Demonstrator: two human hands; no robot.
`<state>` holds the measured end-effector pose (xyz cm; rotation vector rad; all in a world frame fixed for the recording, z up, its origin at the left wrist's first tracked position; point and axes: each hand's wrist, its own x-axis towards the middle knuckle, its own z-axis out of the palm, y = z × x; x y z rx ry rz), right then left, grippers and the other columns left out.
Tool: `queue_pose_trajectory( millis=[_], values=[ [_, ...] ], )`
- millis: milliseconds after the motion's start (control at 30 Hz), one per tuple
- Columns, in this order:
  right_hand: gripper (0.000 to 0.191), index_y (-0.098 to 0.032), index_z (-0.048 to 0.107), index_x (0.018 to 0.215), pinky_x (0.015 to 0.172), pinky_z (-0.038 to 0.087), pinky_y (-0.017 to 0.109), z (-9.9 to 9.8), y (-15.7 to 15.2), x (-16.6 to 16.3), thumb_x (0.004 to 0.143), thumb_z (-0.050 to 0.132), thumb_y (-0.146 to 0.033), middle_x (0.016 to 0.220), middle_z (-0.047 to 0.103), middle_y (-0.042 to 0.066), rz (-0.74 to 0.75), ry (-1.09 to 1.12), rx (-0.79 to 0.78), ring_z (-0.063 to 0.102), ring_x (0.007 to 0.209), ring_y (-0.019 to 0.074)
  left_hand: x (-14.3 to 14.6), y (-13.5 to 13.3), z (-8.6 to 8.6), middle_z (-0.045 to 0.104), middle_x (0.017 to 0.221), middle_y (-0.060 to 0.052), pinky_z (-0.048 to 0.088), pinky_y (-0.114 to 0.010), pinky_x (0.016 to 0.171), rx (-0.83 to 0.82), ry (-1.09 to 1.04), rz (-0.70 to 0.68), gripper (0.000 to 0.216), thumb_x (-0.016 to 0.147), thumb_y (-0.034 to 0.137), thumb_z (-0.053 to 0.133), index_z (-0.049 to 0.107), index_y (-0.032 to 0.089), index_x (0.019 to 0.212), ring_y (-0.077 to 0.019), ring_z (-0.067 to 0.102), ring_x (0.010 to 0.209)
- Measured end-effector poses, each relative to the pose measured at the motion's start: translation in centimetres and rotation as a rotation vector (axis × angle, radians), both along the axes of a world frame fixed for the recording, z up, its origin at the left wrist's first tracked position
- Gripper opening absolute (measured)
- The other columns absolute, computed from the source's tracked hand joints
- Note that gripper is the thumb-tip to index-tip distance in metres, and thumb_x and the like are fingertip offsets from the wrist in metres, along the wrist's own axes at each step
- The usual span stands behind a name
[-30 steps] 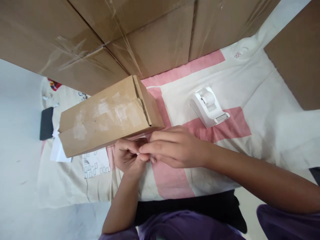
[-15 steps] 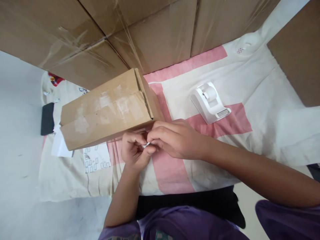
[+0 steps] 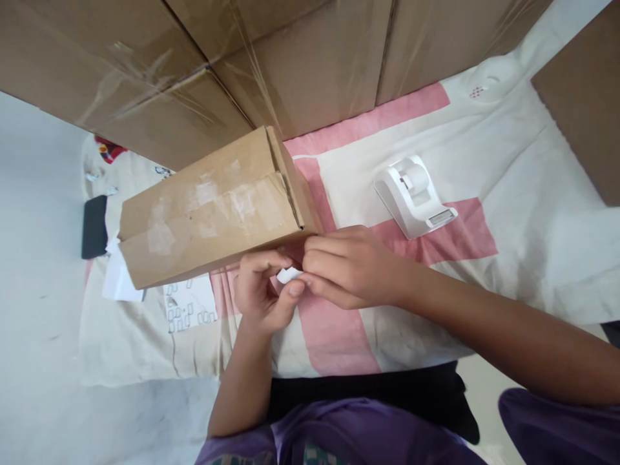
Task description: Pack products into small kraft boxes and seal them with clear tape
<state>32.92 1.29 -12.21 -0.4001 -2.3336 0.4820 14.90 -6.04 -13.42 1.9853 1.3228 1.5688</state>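
My left hand [image 3: 261,294] and my right hand [image 3: 346,265] meet just in front of a brown cardboard box [image 3: 213,206] lying on its side on a pink-and-cream cloth [image 3: 484,194]. Both hands pinch a small white piece [image 3: 289,274] between their fingertips; it looks like a sticker or a scrap of paper, and I cannot tell which. The fingers of both hands are curled closed. The box's near edge lies right behind my knuckles.
A white label dispenser [image 3: 414,194] stands on the cloth to the right. Large taped cartons [image 3: 271,58] form a wall behind. A white sheet with small printed shapes [image 3: 188,307] and a black device [image 3: 94,226] lie at the left. Another brown board [image 3: 586,90] sits at far right.
The white piece now shows more plainly between my fingertips. My hands have shifted slightly to the right and up, staying close to the box's near edge.
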Motion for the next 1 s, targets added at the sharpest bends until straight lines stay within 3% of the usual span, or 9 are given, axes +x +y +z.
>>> queue_pose_trajectory(
  millis=[233, 367, 500, 733, 1000],
  values=[
    [0.022, -0.017, 0.063, 0.089, 0.058, 0.035, 0.028, 0.1, 0.0, -0.1, 0.099, 0.044, -0.022, 0.074, 0.063, 0.0, -0.037, 0.04, -0.039, 0.052, 0.064, 0.0128, -0.3, -0.3, -0.7, 0.069, 0.082, 0.002, 0.055, -0.023, 0.063, 0.049, 0.121, 0.194, 0.007, 0.094, 0.025, 0.068, 0.067, 0.021, 0.099, -0.0112, 0.068, 0.071],
    [0.016, -0.016, 0.064, 0.096, 0.06, 0.039, 0.026, -0.1, -0.1, -0.1, 0.097, 0.049, -0.024, 0.076, 0.067, 0.0, 0.006, 0.096, -0.175, 0.055, 0.064, 0.0121, -0.4, 0.0, -1.1, 0.071, 0.09, 0.002, 0.057, -0.023, 0.066, 0.115, 0.107, 0.184, 0.019, 0.091, 0.021, 0.072, 0.067, 0.022, 0.109, -0.0115, 0.071, 0.076],
    [0.02, -0.017, 0.065, 0.1, 0.062, 0.041, 0.025, -0.2, -0.1, 0.0, 0.097, 0.059, -0.036, 0.08, 0.07, 0.0, 0.021, 0.119, -0.246, 0.06, 0.07, 0.0122, -0.4, 0.2, -1.0, 0.07, 0.089, 0.002, 0.058, -0.025, 0.07, 0.154, 0.094, 0.172, 0.018, 0.095, 0.022, 0.066, 0.066, 0.023, 0.113, -0.0121, 0.071, 0.078],
    [0.02, -0.019, 0.063, 0.086, 0.058, 0.037, 0.024, 0.0, -0.3, -0.1, 0.1, 0.049, -0.022, 0.07, 0.063, -0.003, -0.001, 0.14, -0.198, 0.051, 0.06, 0.0091, -0.3, 0.7, -0.6, 0.067, 0.083, 0.002, 0.052, -0.025, 0.061, 0.187, 0.098, 0.15, 0.014, 0.096, 0.021, 0.064, 0.064, 0.021, 0.11, -0.0115, 0.065, 0.068],
    [0.016, -0.022, 0.048, 0.071, 0.052, 0.036, 0.026, 0.4, 0.1, 0.3, 0.086, 0.052, -0.015, 0.059, 0.051, -0.006, -0.054, 0.168, -0.138, 0.043, 0.053, 0.0095, 0.0, 0.0, 0.6, 0.061, 0.083, 0.003, 0.05, -0.025, 0.058, 0.248, 0.285, 0.184, 0.017, 0.086, 0.01, 0.069, 0.057, 0.021, 0.09, -0.0092, 0.059, 0.063]
  ],
)
